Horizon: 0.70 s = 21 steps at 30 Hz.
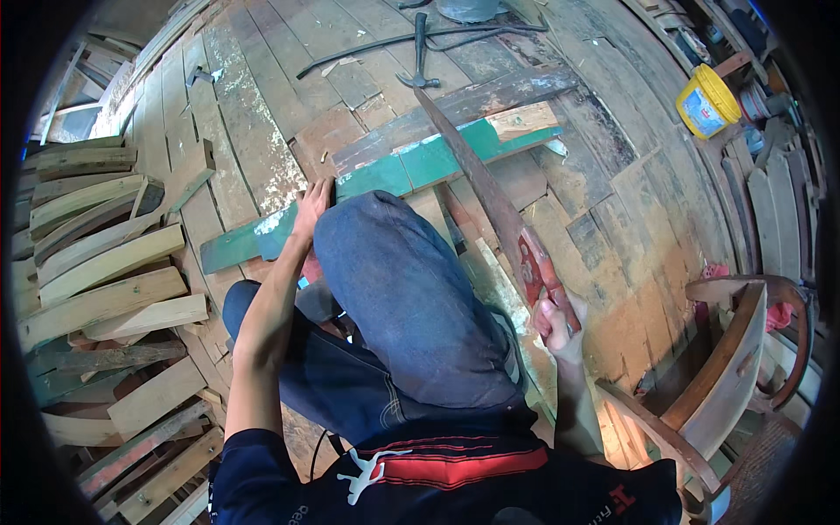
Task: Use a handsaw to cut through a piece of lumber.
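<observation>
My right hand (pixel 558 325) is closed round the red-brown handle of a handsaw (pixel 486 188). The long rusty blade slants away to the upper left, crossing over a green-painted wooden plank (pixel 372 178) toward its right part; whether its teeth touch the wood I cannot tell. Near the plank's right end is a bare wood patch. On the plank's left part my left hand (pixel 313 206) grips it, fingers over the top. My bent knee, in blue trousers, covers part of the plank's near edge between the hands.
A claw hammer (pixel 420 57) and a dark metal bar (pixel 350 54) lie beyond the plank on the wooden floor. Stacked wood pieces (pixel 114 302) line the left side. At right stand a yellow bucket (pixel 707 101) and a wooden chair frame (pixel 717 367).
</observation>
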{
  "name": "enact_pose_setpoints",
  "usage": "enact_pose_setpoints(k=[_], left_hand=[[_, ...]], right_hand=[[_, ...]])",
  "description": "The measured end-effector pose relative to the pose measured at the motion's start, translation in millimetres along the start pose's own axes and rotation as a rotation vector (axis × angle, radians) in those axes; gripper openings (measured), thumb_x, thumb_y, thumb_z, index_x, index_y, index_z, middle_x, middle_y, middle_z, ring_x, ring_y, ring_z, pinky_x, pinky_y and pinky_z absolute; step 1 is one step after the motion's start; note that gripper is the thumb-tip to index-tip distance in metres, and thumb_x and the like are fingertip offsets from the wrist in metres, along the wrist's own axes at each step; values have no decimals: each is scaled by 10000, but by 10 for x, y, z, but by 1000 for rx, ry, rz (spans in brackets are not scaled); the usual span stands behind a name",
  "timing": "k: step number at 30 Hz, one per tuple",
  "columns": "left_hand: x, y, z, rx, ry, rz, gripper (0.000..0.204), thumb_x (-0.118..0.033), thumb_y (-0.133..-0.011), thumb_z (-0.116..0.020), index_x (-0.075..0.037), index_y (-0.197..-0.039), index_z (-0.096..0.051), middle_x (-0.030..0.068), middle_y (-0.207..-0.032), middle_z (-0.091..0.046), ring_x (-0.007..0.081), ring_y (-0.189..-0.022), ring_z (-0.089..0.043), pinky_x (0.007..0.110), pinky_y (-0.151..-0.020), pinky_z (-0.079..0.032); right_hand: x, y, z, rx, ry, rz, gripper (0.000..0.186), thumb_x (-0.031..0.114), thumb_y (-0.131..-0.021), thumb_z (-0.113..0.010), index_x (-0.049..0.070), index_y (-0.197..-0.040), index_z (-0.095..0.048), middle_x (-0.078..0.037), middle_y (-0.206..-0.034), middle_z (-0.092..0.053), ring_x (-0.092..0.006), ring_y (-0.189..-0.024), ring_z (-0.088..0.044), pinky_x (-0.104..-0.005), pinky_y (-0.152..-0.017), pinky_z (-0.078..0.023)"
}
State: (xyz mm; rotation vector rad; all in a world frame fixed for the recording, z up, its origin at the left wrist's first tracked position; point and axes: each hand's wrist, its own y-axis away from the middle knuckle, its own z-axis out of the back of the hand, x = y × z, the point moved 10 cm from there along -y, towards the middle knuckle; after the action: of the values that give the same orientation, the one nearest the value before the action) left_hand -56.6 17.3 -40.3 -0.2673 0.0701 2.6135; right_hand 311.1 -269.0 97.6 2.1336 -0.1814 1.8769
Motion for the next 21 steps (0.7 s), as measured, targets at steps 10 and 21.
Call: enact_pose_setpoints(k=[10,21], left_hand=[[-673,-97,-83,50,-68,-36,588,-368,-851,-534,-50,-1332,-422,129,-1238,-503,311,-1172,-458,580,-943,-322],[-634,-94,-48,35,-70,-25,592,-382,-849,-540,-73,-1338,-416,127,-1245,-507,347,-1204,-447,571,-980,-319]], right_hand=[[-224,-164,-215,-35,60,-28,182,143,-849,-582,1,-745,-535,6,-523,-453,-72,-433,-441,-249,-411,-321],[-682,-269,-415,33,70,83,190,146,-811,-576,17,-692,-503,-8,-504,-458,-102,-428,-455,-271,-424,-341]])
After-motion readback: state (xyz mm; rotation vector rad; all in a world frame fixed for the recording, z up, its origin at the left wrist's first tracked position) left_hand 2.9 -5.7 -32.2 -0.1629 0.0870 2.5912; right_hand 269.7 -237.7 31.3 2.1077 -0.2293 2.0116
